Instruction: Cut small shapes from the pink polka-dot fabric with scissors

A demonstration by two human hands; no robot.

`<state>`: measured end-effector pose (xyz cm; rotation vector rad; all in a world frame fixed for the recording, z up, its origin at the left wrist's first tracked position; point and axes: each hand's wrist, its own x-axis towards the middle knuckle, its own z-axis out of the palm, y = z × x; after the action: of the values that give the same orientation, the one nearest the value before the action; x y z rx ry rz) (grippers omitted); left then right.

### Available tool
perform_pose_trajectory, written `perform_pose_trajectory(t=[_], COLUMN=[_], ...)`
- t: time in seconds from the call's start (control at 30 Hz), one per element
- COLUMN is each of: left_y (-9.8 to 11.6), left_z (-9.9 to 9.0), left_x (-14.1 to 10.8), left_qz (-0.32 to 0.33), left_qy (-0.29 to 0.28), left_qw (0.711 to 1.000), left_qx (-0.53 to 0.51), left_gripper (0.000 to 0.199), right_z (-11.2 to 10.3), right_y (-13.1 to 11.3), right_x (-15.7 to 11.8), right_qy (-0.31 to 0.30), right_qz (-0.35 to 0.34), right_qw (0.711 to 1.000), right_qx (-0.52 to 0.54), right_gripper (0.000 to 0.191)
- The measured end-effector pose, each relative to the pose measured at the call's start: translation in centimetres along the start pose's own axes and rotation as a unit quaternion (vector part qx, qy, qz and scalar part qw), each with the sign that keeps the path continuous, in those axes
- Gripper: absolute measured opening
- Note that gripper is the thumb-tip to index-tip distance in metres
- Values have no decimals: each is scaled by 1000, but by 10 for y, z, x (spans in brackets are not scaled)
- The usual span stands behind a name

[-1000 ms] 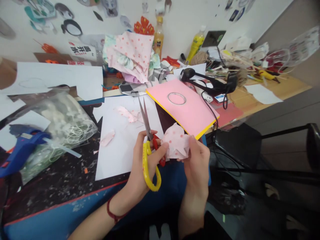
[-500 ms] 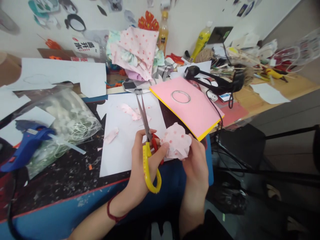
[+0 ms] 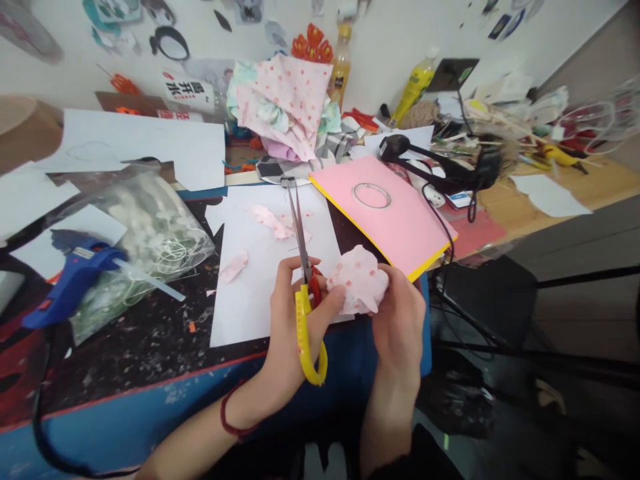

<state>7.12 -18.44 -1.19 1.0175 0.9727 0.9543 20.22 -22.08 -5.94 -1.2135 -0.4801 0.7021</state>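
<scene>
A scalloped piece of pink fabric with red dots [image 3: 358, 279] is held up between both hands above the table's front edge. My left hand [image 3: 285, 337] is closed, its thumb pressed on the fabric's left side. The same hand carries a pair of scissors [image 3: 303, 323] with yellow and red handles, blades pointing away from me. My right hand [image 3: 401, 323] pinches the fabric's right edge; some of its fingertips are hidden behind the fabric. Below lies a white sheet of paper [image 3: 245, 313] bearing several dotted fabric scraps [image 3: 273, 221].
A blue glue gun [image 3: 83, 277] rests on a plastic bag of pale stems [image 3: 165, 227] at left. To the right are a pink folder [image 3: 400, 223] with a metal ring [image 3: 371, 195] and a black stand [image 3: 440, 167]. Dotted fabric [image 3: 295, 87] is heaped behind.
The whole view has shifted, so everything appears a little further right. The fabric piece has turned slightly between the hands, and both hands keep their hold.
</scene>
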Motion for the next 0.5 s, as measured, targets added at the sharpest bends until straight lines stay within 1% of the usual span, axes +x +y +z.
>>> perform_pose_trajectory(t=[0.07, 0.17, 0.3, 0.5], left_y=[0, -1, -3, -3], left_z=[0, 0, -2, -5], left_x=[-1, -2, -3, -4], left_qz=[2, 7, 17, 35], left_qy=[4, 8, 1, 3], left_qw=[1000, 1000, 1000, 999], left_qx=[-1, 0, 6, 15], left_gripper=[40, 40, 39, 38], right_z=[0, -3, -4, -3], right_y=[-1, -2, -3, -7], right_x=[0, 0, 1, 4], right_qy=[11, 14, 19, 36], right_qz=[-39, -75, -67, -47], right_qw=[999, 996, 998, 998], right_qx=[-18, -39, -11, 9], right_gripper=[24, 13, 8, 16])
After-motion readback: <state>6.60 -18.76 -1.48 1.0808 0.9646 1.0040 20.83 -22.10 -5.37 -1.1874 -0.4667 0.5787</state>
